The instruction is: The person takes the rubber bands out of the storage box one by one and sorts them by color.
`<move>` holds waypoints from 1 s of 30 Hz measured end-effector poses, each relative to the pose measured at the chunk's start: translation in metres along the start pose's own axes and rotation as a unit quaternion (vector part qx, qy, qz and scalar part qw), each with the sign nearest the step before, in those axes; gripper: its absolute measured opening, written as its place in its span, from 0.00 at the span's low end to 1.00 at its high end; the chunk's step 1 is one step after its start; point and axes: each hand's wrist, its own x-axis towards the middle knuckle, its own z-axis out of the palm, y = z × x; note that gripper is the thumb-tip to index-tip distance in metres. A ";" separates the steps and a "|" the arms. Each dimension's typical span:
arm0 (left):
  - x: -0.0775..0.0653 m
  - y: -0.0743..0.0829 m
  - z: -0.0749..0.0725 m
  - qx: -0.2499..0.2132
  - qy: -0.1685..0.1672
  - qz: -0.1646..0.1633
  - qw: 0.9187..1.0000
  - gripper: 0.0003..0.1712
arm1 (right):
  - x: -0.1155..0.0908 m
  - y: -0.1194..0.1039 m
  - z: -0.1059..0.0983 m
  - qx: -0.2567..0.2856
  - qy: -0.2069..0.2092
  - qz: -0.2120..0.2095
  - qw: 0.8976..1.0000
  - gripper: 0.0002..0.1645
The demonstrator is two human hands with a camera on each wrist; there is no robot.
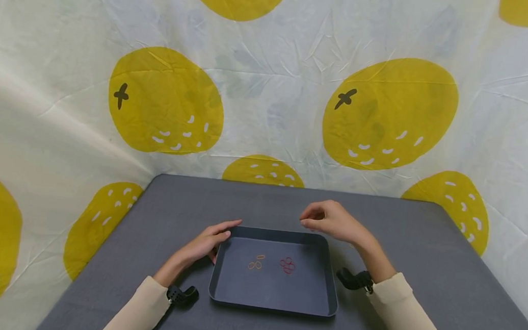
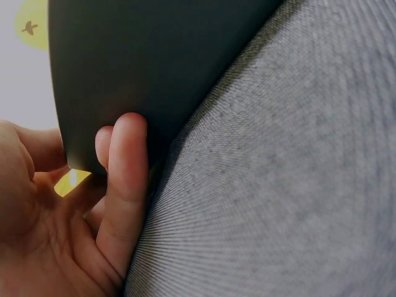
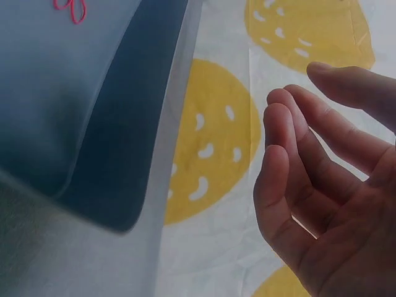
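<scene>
I've got left hand (image 1: 205,243) gripping the tray (image 1: 273,296) by its far-left corner, probably steadying it; right hand (image 1: 332,221) empty, fingers loosely curled near the far-right. Orange bands (image 1: 255,265), red bands (image 1: 287,265) mid-tray, seemingly colour-sorted.

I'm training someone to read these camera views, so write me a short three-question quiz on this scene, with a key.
1. Multiple choice: what does the left grip touch?
a) the hanging cloth
b) the tray
c) the right sleeve

2. True or false: the right grip is pressed flat on the floor of the tray.

3. Fill in: in the head view, the red loops lie to the ____ of the orange loops.

Key:
1. b; its fingers are at the tray's left far corner.
2. False; it is raised by the tray's far right corner, with nothing visible between its fingers.
3. right
</scene>
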 end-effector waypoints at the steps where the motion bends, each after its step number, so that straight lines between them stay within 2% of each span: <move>1: 0.000 0.000 0.000 0.000 -0.001 0.000 1.000 0.27 | 0.002 -0.002 0.001 -0.001 -0.004 -0.002 1.000 0.13; 13: 0.000 -0.003 -0.001 0.008 -0.007 0.008 1.000 0.29 | 0.021 -0.018 0.018 0.002 -0.052 -0.059 0.997 0.12; 22: 0.001 -0.002 -0.001 0.005 -0.006 0.005 1.000 0.29 | 0.035 -0.020 0.040 0.005 -0.092 -0.073 0.993 0.14; 30: 0.001 -0.002 0.000 0.003 -0.001 -0.002 1.000 0.28 | 0.052 -0.024 0.061 0.001 -0.118 -0.083 0.989 0.13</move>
